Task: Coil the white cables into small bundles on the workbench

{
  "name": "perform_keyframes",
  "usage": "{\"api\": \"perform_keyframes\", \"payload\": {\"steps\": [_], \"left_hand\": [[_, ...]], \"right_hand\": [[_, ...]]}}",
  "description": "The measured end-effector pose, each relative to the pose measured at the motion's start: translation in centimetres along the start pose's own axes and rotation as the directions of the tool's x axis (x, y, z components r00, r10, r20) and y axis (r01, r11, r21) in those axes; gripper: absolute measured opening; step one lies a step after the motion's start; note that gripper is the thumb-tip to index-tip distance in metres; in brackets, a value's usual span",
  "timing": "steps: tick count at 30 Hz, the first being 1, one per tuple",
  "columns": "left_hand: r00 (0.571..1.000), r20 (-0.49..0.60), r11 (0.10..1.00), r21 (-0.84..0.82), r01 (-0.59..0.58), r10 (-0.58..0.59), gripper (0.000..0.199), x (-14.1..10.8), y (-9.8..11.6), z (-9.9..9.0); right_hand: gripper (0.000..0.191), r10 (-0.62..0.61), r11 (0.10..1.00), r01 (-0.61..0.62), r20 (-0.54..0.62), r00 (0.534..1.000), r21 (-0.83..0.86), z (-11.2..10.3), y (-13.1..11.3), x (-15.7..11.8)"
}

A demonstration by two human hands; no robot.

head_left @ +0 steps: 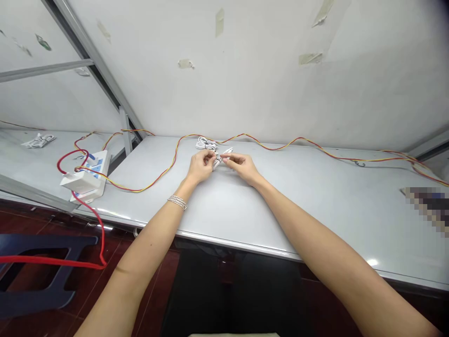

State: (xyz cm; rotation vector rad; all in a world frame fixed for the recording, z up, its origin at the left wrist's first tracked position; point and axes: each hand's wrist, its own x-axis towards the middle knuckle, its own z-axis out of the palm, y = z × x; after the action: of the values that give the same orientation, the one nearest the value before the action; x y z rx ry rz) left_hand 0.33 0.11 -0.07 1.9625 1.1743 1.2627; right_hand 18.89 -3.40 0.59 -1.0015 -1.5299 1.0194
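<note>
A small coiled white cable [217, 163] lies between my two hands over the grey table, with a thin dark tie around its middle. My left hand [201, 167] is closed, thumb and index finger pinched at the cable's left side. From the other side my right hand [244, 167] pinches at the coil near the tie, its fingertips close to the left ones. Whether the right fingertips grip the tie or the cable itself is too small to tell. Just behind my left hand rests a second tied white cable bundle [205, 143].
A white power strip [100, 175] with a plugged-in white adapter [83, 181] and a red cord [101, 234] sits at the left. A red-yellow wire [164, 172] runs along the wall. Another cable bundle [39, 140] lies far left. A blue stool [66, 243] stands below.
</note>
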Motion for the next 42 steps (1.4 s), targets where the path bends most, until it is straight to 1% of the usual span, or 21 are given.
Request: {"api": "perform_keyframes", "payload": {"steps": [3, 7, 11, 14, 18, 22, 24, 27, 29, 31, 33, 35, 37, 39, 40, 42], "left_hand": [[0.998, 0.035, 0.99, -0.129, 0.048, -0.044, 0.008, 0.1, -0.3, 0.1], [0.993, 0.096, 0.936, -0.341, 0.091, -0.062, 0.017, 0.2, -0.1, 0.2], [0.992, 0.101, 0.909, -0.402, 0.113, -0.078, 0.025, 0.2, 0.5, 0.0], [0.992, 0.088, 0.889, -0.441, 0.121, -0.092, 0.026, 0.2, 0.7, 0.0], [0.992, 0.081, 0.886, -0.447, 0.123, -0.097, 0.021, 0.3, 0.2, 0.1], [0.986, 0.064, 0.944, -0.286, 0.165, -0.153, 0.011, 0.4, -0.5, 0.3], [0.982, 0.057, 0.955, -0.232, 0.186, -0.178, 0.007, 0.4, -0.5, 0.3], [0.975, 0.047, 0.939, -0.262, 0.221, -0.217, 0.007, 0.3, -0.2, 0.2], [0.972, 0.037, 0.924, -0.306, 0.231, -0.231, 0.011, 0.3, 0.1, 0.1], [0.972, 0.025, 0.911, -0.345, 0.226, -0.232, 0.015, 0.4, 0.3, -0.2], [0.973, 0.01, 0.9, -0.379, 0.216, -0.23, 0.019, 0.6, 0.2, -0.5], [0.967, -0.032, 0.892, -0.395, 0.219, -0.251, 0.019, 0.8, -0.2, -0.8], [0.947, -0.127, 0.909, -0.342, 0.238, -0.296, 0.015, 0.9, -0.7, -1.0], [0.927, -0.21, 0.94, -0.213, 0.268, -0.312, 0.009, 0.9, -1.2, -1.1], [0.926, -0.222, 0.949, -0.142, 0.281, -0.307, 0.006, 0.8, -1.4, -1.1], [0.938, -0.186, 0.956, -0.033, 0.291, -0.291, 0.003, 0.6, -1.6, -1.0]], "right_hand": [[0.046, -0.014, 0.999, 0.012, -0.03, 0.999, -0.053, -0.1, 0.9, 0.3], [0.05, -0.062, 0.981, 0.057, -0.021, 0.998, -0.186, 0.0, 1.9, 0.5], [0.039, -0.077, 0.947, 0.095, 0.071, 0.994, -0.306, 0.4, 1.7, 0.3], [0.028, -0.068, 0.936, 0.097, 0.095, 0.993, -0.339, 0.6, 1.4, 0.0], [0.025, -0.09, 0.945, 0.121, 0.112, 0.99, -0.305, 0.7, 1.2, 0.0], [0.029, -0.047, 0.967, 0.076, 0.125, 0.991, -0.242, 0.5, 1.6, 0.3], [0.031, -0.025, 0.981, 0.046, 0.112, 0.993, -0.191, 0.5, 1.8, 0.4], [0.032, 0.022, 0.995, -0.016, 0.055, 0.998, -0.101, 0.5, 1.9, 0.4], [0.031, 0.068, 0.993, -0.067, 0.007, 0.998, -0.096, 0.6, 1.9, 0.3], [0.026, 0.085, 0.981, -0.093, -0.056, 0.995, -0.17, 0.6, 1.8, 0.3], [0.019, 0.066, 0.96, -0.101, -0.137, 0.988, -0.26, 0.5, 1.8, 0.3], [0.015, 0.051, 0.944, -0.124, -0.235, 0.971, -0.307, 0.4, 2.0, 0.5], [0.014, 0.072, 0.946, -0.174, -0.345, 0.936, -0.275, 0.2, 2.4, 0.7], [0.016, 0.117, 0.956, -0.218, -0.425, 0.898, -0.198, 0.1, 2.9, 1.0], [0.018, 0.134, 0.96, -0.227, -0.443, 0.886, -0.162, 0.0, 3.1, 1.1], [0.02, 0.137, 0.965, -0.221, -0.455, 0.88, -0.137, 0.0, 3.4, 1.3]]}}
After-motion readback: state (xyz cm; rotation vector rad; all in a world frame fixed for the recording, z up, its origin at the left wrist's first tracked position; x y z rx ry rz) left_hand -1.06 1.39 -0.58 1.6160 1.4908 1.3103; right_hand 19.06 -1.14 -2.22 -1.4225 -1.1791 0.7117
